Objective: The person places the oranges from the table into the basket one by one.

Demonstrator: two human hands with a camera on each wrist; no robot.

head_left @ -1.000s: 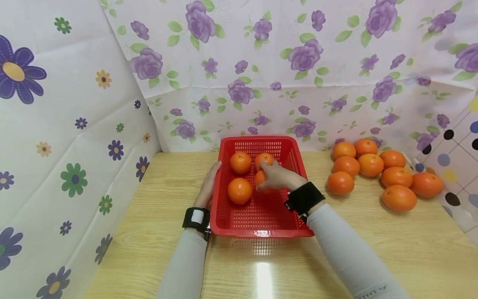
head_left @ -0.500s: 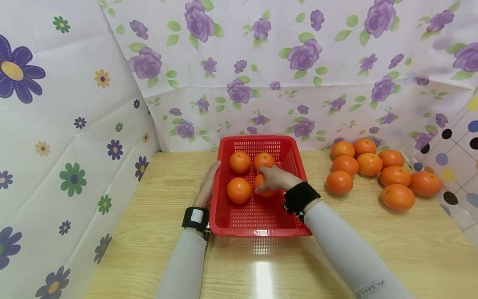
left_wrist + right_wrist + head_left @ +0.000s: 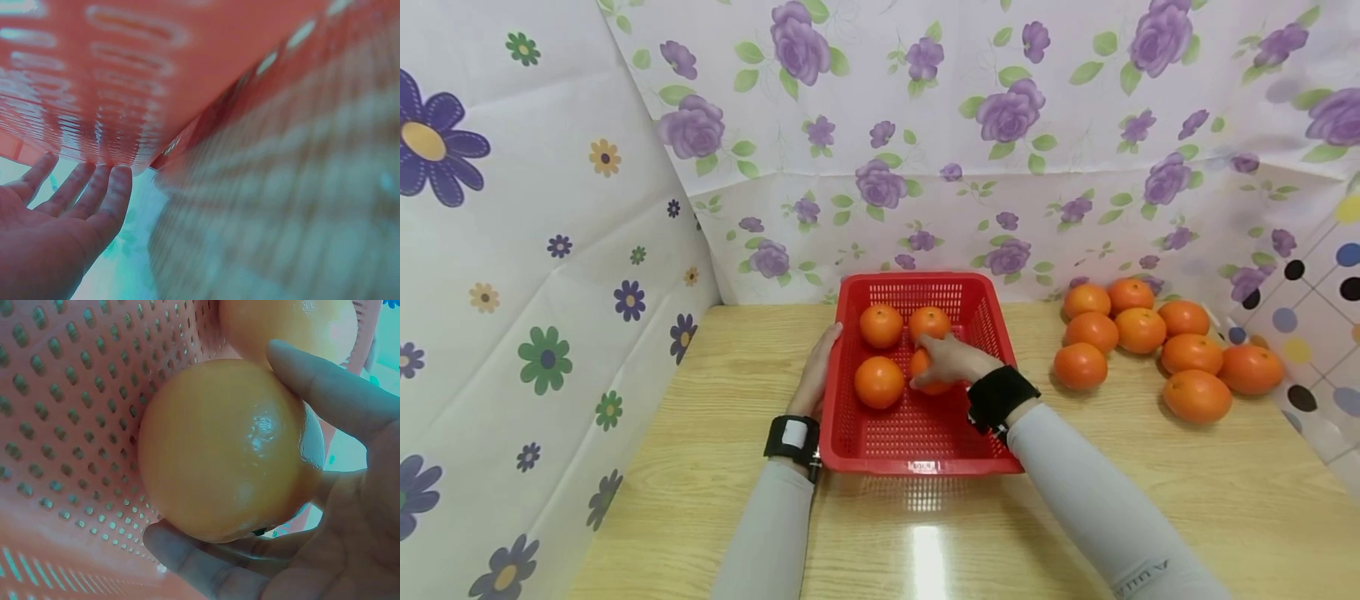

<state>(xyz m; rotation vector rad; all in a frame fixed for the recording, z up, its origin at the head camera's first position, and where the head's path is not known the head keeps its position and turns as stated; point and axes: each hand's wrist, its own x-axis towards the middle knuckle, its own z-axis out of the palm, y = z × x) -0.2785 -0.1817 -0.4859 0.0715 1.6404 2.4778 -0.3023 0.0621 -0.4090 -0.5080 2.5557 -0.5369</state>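
A red plastic basket (image 3: 921, 467) with perforated sides holds several oranges. My right hand (image 3: 957, 358) reaches into it and grips an orange (image 3: 219, 450), thumb on one side and fingers curled round the other. In the right wrist view that orange lies close against the perforated basket floor. Beside it sit a back right orange (image 3: 929, 322), a back left orange (image 3: 881, 326) and a front left orange (image 3: 879, 382). My left hand (image 3: 817, 372) rests along the outside of the basket's left wall; in the left wrist view its fingers (image 3: 115, 194) are extended, tips at the wall.
To the right of the basket, several loose oranges (image 3: 1141, 331) are grouped on the wooden table (image 3: 722, 392). A flowered sheet (image 3: 880, 225) hangs behind the table, and another patterned sheet (image 3: 572, 300) lines the left side.
My right wrist has shifted slightly left and the hand has settled a little lower with the orange. My left hand and the basket stay where they were.
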